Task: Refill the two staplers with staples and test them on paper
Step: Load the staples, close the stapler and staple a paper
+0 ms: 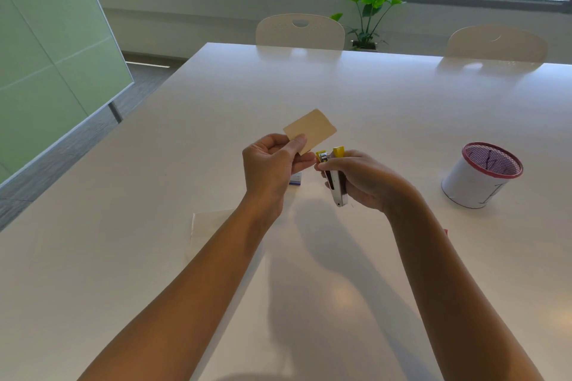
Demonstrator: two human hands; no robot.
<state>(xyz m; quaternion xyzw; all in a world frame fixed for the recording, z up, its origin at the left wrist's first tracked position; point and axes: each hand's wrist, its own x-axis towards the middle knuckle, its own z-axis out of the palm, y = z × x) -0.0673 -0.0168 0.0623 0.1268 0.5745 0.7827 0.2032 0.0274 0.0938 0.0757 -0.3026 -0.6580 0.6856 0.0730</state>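
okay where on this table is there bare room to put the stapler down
Bare table stretches from the tan paper back to the chairs, and between the right hand and the mesh cup. It is crowded under the left hand: small box, white sheet.

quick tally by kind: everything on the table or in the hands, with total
Staplers: 1, yellow stapler, held in the right hand
Paper pieces: 2, tan paper pinched by the left hand; pale sheet lying on the table
Small boxes: 1, box, partly hidden behind the left hand
Mesh cups: 1, red-rimmed cup
Total: 5
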